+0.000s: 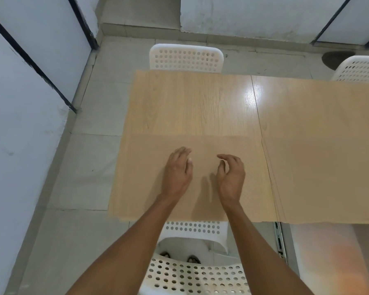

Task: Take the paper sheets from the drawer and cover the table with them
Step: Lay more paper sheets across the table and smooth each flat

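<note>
Both hands, left and right, hover loosely curled, holding nothing, over the bench, whose long axis runs left-right.

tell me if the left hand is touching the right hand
Apart. The head view shows the left hand and right hand above the table with a clear strip of tabletop visible between them.

Cut-offs and blur

Table ran off right edge; its near edge was blurred. Right chair was cropped, near chair partly under arms. No drawer or paper could be made out.
</note>
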